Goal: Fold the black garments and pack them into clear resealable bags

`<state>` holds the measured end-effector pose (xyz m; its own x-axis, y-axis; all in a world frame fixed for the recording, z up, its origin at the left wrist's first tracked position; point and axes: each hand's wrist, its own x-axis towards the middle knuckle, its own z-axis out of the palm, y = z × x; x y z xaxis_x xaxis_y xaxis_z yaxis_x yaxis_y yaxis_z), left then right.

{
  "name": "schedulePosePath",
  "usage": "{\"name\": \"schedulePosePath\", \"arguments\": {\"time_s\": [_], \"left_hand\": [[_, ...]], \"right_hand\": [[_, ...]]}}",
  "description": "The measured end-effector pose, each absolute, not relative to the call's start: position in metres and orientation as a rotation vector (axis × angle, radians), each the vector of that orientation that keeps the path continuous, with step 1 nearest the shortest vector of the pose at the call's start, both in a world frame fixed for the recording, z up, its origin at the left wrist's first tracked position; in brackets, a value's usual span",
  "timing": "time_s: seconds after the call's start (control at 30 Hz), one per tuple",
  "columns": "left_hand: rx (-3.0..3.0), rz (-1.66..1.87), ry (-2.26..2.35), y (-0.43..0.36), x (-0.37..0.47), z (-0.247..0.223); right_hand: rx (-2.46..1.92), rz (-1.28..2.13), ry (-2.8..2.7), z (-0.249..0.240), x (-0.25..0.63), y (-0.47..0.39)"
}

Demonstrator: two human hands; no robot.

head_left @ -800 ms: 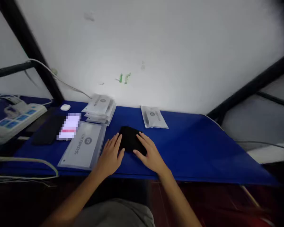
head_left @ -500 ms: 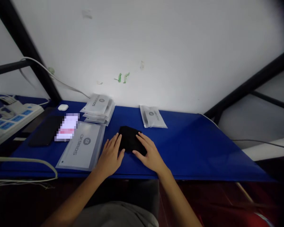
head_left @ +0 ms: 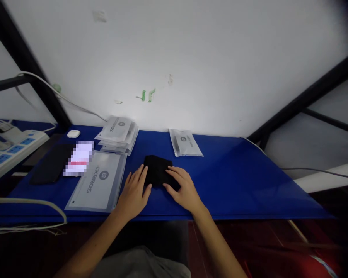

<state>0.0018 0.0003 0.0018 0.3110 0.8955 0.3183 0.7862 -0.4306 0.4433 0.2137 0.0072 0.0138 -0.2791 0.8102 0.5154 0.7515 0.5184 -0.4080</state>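
A folded piece of black fabric [head_left: 156,172] lies flat on the blue tabletop in front of me. My left hand [head_left: 135,193] rests at its left edge, fingers stretched forward and thumb apart. At the right edge, my right hand [head_left: 183,187] lies with its fingers over the fabric and the thumb at its near side. Both hands touch the fabric, and neither is closed around it. Left of my left hand is a large frosted zip bag [head_left: 100,181] with printed lettering. What the fabric is cannot be made out.
Behind stand a stack of smaller frosted bags [head_left: 117,131] and a single filled bag [head_left: 186,143]. To the left are a phone with its screen blurred [head_left: 79,158], a dark flat device [head_left: 50,166], a white earbud case [head_left: 73,134] and a power strip [head_left: 16,150].
The camera view has shifted slightly, so the tabletop items sit a little further left. Both hands stay at the black fabric in nearly the same pose.
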Motion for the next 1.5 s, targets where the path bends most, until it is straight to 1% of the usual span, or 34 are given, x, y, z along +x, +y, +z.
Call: {"name": "schedulePosePath", "arguments": {"time_s": [0.27,0.57,0.63,0.73,0.87,0.97,1.07,1.2,1.3,1.4,1.47,1.5], "left_hand": [[2.387,0.864,1.566,0.0,0.003,0.003],[2.397,1.129,1.869,-0.008,0.009,0.027],[2.391,1.096,1.888,-0.009,0.01,0.031],[2.417,0.909,1.881,-0.009,0.012,0.033],[2.383,0.66,1.902,-0.007,0.014,0.031],[2.328,0.58,1.939,-0.004,0.015,0.033],[2.302,0.578,1.945,0.0,0.013,0.04],[2.25,0.716,1.928,0.001,0.003,0.06],[2.18,0.853,1.907,0.003,-0.011,0.084],[2.182,0.92,1.732,0.011,-0.024,0.115],[2.268,0.896,1.696,0.018,-0.027,0.13],[2.326,0.888,1.771,0.02,-0.026,0.134]], "right_hand": [[-1.243,-0.019,-2.051,0.021,0.21,0.009],[-1.343,0.063,-2.104,0.054,0.203,0.002],[-1.357,0.086,-2.133,0.059,0.203,0.001],[-1.386,0.083,-2.222,0.059,0.204,-0.002],[-1.502,-0.043,-2.249,0.043,0.205,-0.008],[-1.668,-0.161,-2.185,0.031,0.207,-0.012],[-1.754,-0.176,-2.144,0.032,0.213,-0.014],[-1.752,-0.017,-2.098,0.06,0.227,-0.013],[-1.654,0.217,-2.078,0.096,0.242,-0.009],[-1.501,0.454,-2.134,0.13,0.256,0.005],[-1.497,0.487,-2.195,0.142,0.263,0.018],[-1.535,0.412,-2.219,0.143,0.264,0.024]]}}
